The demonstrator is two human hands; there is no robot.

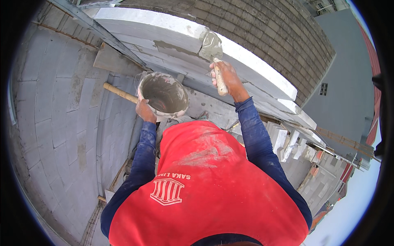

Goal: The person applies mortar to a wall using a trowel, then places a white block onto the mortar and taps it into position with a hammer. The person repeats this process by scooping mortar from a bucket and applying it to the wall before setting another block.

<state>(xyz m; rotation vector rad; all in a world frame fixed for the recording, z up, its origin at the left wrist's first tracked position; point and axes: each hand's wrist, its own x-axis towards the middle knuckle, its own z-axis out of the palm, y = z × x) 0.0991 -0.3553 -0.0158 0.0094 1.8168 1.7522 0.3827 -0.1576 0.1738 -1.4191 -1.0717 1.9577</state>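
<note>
My left hand is closed on the near-left rim of a round bucket, which is smeared with grey mortar. Wet mortar coats its inside; how deep it lies I cannot tell. In my right hand is the pale, mortar-stained handle of a trowel. Its mortar-covered blade lies against the top edge of a wall of white blocks, at a joint between two blocks. A grey smear of mortar runs along the wall's face left of the blade.
A round wooden pole juts out left of the bucket. Grey block walling rises on the left, below a metal beam. Beyond the white wall slopes a tiled roof. Cut white blocks stand at the right.
</note>
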